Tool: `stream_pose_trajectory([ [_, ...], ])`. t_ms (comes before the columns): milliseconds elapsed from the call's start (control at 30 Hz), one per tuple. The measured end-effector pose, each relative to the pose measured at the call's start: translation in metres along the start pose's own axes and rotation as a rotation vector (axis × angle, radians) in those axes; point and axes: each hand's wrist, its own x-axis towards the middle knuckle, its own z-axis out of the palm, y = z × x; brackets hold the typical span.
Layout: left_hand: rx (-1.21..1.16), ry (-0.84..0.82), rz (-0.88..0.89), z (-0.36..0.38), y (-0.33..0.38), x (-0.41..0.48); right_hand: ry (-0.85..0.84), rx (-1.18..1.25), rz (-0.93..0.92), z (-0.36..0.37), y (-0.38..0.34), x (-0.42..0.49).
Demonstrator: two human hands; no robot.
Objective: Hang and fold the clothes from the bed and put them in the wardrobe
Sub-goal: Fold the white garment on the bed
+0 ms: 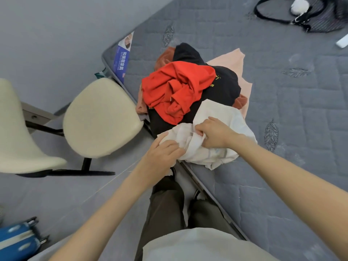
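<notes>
A pile of clothes lies near the corner of the grey quilted mattress (282,113). On top sits a crumpled red garment (175,89), over a black garment (224,85) with yellow lettering and a pale pink one (235,59). At the near side of the pile is a white garment (222,117). My right hand (214,132) grips a bunched fold of this white cloth. My left hand (162,153) holds its left edge, fingers curled into the fabric. No wardrobe or hangers are in view.
Two cream chairs (99,117) with black legs stand on the grey floor left of the bed. A blue suitcase (18,240) is at the bottom left. A black bag (312,14) with a white pompom and a white object (342,42) lie at the mattress's far right.
</notes>
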Motion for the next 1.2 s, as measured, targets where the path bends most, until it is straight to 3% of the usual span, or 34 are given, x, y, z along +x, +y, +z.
stream_pose_trajectory([
  [100,-0.273,-0.164,-0.258,-0.002,0.015,-0.02,0.033,-0.045,0.041,0.008,-0.004,-0.03],
  [233,-0.41,-0.237,-0.339,-0.011,0.039,-0.045,-0.053,-0.05,0.153,0.008,-0.017,-0.071],
  [467,-0.458,-0.295,-0.331,-0.028,0.039,-0.06,0.184,-0.013,0.295,0.002,-0.043,-0.146],
  [600,-0.285,-0.331,-0.262,-0.032,0.036,-0.069,0.371,0.23,0.364,0.015,-0.075,-0.191],
  [667,-0.145,-0.325,-0.224,-0.033,0.032,-0.076,0.519,0.381,0.475,0.025,-0.096,-0.215],
  [767,-0.149,-0.269,-0.213,-0.038,0.024,-0.09,0.739,0.513,0.602,0.04,-0.129,-0.251],
  [933,-0.68,-0.095,-0.454,-0.046,0.035,-0.099,1.007,0.565,0.862,0.059,-0.18,-0.31],
  [1067,-0.926,0.034,-0.52,-0.05,0.07,-0.099,1.068,0.38,1.179,0.076,-0.204,-0.357],
  [1200,-0.784,0.076,-0.43,-0.062,0.105,-0.096,1.108,0.399,1.374,0.095,-0.223,-0.397],
])
